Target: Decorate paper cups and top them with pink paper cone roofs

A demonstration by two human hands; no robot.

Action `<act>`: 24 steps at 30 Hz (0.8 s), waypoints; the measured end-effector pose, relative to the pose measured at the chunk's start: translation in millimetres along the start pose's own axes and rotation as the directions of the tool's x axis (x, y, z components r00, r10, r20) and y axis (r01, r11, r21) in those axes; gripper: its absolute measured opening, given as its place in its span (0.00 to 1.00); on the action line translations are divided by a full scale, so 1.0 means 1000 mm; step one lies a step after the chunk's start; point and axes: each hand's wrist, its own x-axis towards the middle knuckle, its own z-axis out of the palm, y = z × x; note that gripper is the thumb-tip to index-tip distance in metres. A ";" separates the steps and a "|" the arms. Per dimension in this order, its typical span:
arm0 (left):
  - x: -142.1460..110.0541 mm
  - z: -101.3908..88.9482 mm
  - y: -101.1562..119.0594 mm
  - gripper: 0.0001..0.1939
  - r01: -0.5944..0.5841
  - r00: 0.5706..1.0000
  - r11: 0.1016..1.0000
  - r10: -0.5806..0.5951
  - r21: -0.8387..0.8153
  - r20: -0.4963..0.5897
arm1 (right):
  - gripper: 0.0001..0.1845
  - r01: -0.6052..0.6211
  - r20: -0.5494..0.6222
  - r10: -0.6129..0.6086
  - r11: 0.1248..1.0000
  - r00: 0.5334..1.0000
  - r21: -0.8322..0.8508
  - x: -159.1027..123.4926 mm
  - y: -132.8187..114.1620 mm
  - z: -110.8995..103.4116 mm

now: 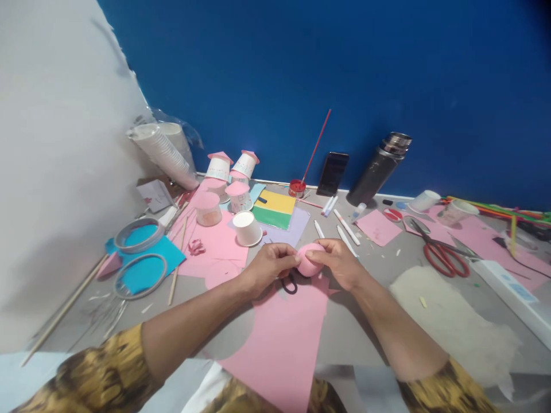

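Pink sheet: a long pink sheet [284,344] runs up from the worktop's near edge, its lower end hanging over it.
Dark loop: a small dark loop [289,283] lies on it, just below the hands.
Pink paper piece: the pink paper piece [310,261] is plain and rounded, with a curved lower edge, held up near the worktop's middle.
Fingers: the left hand [269,267] pinches its left edge, thumb against fingertips; the right hand [344,267] clamps its right side, thumb across the face. The piece sits between the two.
Worktop: grey [228,335], crowded. Blue paper [172,255] and rings [140,235] lie towards the left edge; red-handled scissors [445,258] and a white power strip [516,292] towards the right.
Cups: beyond the hands, an upturned white cup [247,225]; behind it, cups with pink cone tops [218,166].
Far edge: a red pot [297,188] with a thin stick in it, a dark phone [333,173] and a dark bottle [379,169].
Room: blue wall [301,69] behind, white wall [51,143] at left.
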 end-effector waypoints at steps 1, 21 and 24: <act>0.000 0.000 -0.001 0.18 0.001 1.000 1.000 -0.001 -0.014 0.002 | 0.18 0.000 -0.014 0.000 1.000 1.000 0.029 0.000 0.000 0.001; 0.000 0.001 0.000 0.20 -0.008 0.998 0.992 0.001 0.127 0.057 | 0.32 0.042 0.050 -0.046 0.996 0.998 0.083 -0.002 -0.009 -0.008; -0.002 0.002 0.002 0.18 -0.011 0.997 0.976 -0.005 0.217 0.072 | 0.28 0.052 0.098 -0.045 0.996 0.994 -0.067 -0.002 -0.011 -0.011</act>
